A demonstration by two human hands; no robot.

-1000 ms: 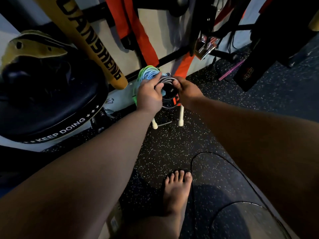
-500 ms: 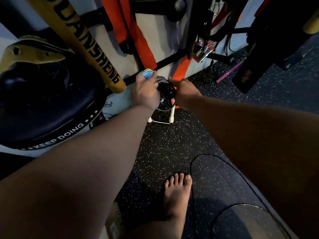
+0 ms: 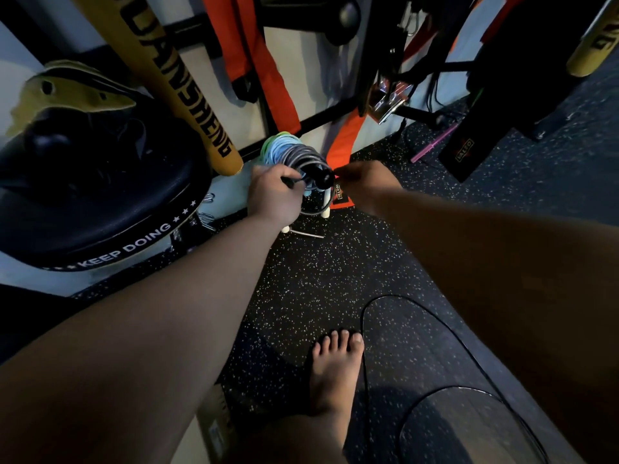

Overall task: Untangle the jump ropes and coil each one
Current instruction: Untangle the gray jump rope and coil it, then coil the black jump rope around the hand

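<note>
Coiled jump ropes (image 3: 290,151): green, light-blue and grey loops stacked in one bundle, held off the floor in front of the wall rack. White handles (image 3: 326,204) hang below it. Left hand (image 3: 274,192) has its fingers curled round the near side of the bundle. Right hand (image 3: 365,182) is at the black knob (image 3: 323,177) on the bundle's end; can't tell whether it grips. Loose black rope (image 3: 435,318) lies on the speckled floor (image 3: 318,279) beside a bare foot (image 3: 335,370). Yellow bat (image 3: 187,95) and orange strap (image 3: 341,142) hang behind.

Head-worn wide view, looking steeply down, close
</note>
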